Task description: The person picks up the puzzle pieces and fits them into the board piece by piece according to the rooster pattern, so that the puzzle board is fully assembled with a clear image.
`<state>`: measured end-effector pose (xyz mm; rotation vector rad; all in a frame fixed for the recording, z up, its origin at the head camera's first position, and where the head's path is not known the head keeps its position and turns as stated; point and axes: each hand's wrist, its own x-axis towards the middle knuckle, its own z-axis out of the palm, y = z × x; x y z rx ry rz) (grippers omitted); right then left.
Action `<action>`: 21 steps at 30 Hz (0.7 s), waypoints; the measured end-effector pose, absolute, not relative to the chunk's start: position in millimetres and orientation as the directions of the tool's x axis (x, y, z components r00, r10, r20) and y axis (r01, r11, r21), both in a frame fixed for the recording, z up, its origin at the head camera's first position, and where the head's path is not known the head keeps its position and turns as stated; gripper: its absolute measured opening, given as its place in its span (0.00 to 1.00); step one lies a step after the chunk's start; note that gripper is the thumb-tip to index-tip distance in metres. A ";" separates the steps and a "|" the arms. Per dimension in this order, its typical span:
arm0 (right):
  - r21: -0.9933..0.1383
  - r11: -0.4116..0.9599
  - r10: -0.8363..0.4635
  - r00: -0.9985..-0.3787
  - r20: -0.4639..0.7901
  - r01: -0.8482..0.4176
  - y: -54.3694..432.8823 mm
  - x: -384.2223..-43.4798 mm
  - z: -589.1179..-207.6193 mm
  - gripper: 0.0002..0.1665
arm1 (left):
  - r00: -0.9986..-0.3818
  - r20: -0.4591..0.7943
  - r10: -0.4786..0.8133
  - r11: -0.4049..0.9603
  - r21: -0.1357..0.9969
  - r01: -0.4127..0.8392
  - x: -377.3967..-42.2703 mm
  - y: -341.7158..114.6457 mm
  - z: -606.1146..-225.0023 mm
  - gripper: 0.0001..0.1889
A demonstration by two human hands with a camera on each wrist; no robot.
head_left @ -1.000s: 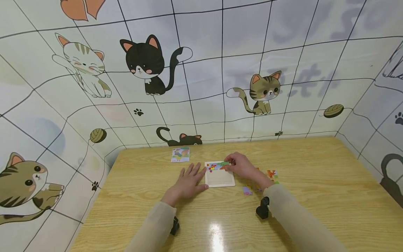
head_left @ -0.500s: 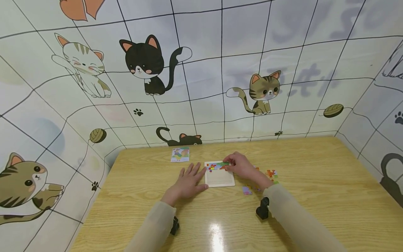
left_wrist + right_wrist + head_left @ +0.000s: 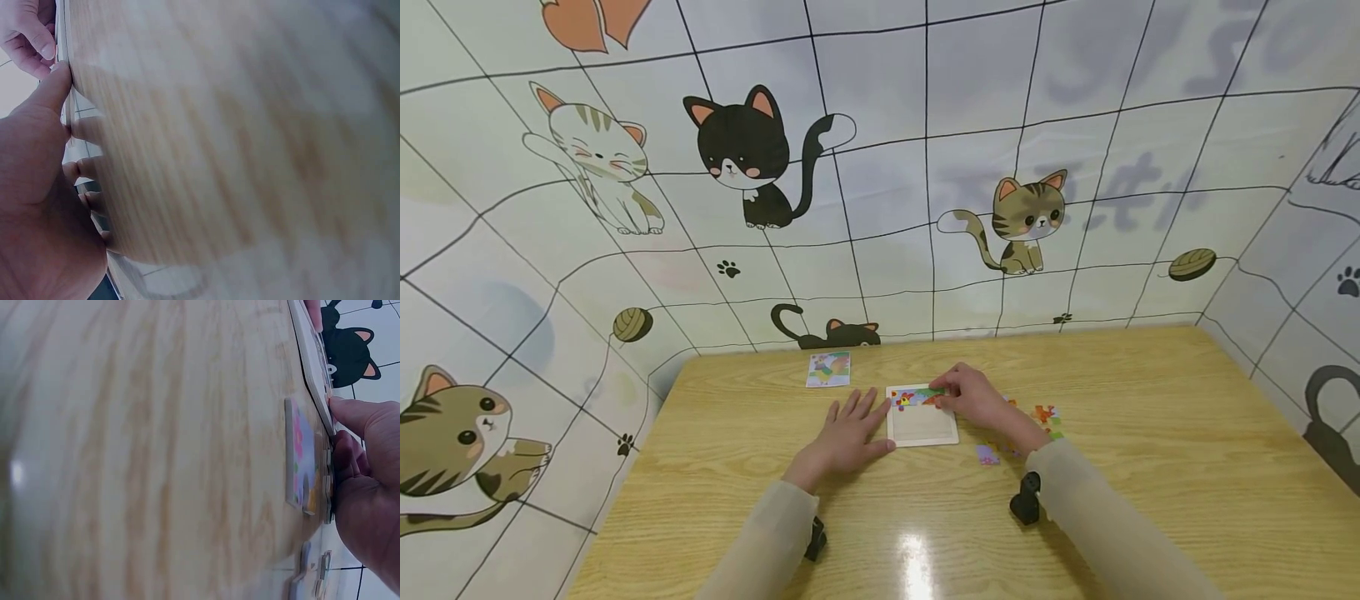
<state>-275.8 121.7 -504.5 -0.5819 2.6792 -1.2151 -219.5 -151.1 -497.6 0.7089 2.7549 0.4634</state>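
A wooden puzzle tray [image 3: 922,427] with a pale rim lies on the table, a row of joined colourful pieces [image 3: 912,398] along its far side. My left hand [image 3: 847,435] rests flat with fingers spread, thumb and index finger at the tray's left edge. Over the tray's far right corner, the thumb and fingers of my right hand [image 3: 973,396] curl down and pinch a puzzle piece [image 3: 936,400] at the end of the row, partly covered by the fingers. In the right wrist view, the right thumb [image 3: 353,415] reaches the tray's edge.
Loose puzzle pieces lie right of the tray, among them a purple one [image 3: 988,454] and an orange and green one [image 3: 1048,416], some partly under the right forearm. A small picture card [image 3: 829,369] lies at the back left of the wooden table [image 3: 1120,400], before a cat-patterned wall.
The right fingers have shifted very slightly at the end of the row, where the piece now sits closer in line with its neighbours. My left hand has stayed in place.
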 end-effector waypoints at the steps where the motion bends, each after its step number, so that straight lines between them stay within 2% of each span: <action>1: -0.747 0.601 -0.400 -0.916 0.029 -0.285 121.8 -275.8 -504.9 0.15 | -0.847 -0.168 0.504 0.830 0.364 0.421 -219.4 -150.9 -497.5 0.39; 21: -0.740 0.605 -0.376 -0.925 0.061 -0.294 121.7 -273.4 -508.6 0.14 | -0.848 -0.164 0.504 0.833 0.353 0.427 -218.5 -151.0 -496.8 0.39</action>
